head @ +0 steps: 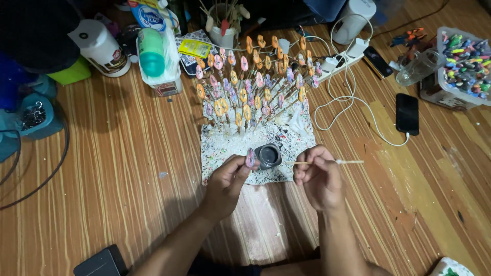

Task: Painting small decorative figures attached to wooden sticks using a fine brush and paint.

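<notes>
Two bare hands work low over a striped wooden floor point(117, 168), seen from above. Near its middle lies a paint-spattered board point(225, 145). Dozens of small painted pieces on sticks point(250, 82) stand in the board's far half, fanned outward.

Left hand point(227, 181) is closed, pinching one pink-and-grey piece point(250, 157) upright between thumb and fingers, its long axis pointing away from the person. It hovers at the board's near edge, just beside a small open jar point(269, 156) of dark paint.

Right hand point(317, 176) is closed around a thin stick point(327, 162) that lies level, running left to right; its left tip reaches toward the jar.

Bottles point(153, 51), a cup of brushes point(225, 25), white cables point(348, 92), a black phone point(407, 113) and a tub of coloured bits point(463, 64) crowd the far edge. The designs on the pieces are too small to make out. Both forearms are cut off at the bottom.
</notes>
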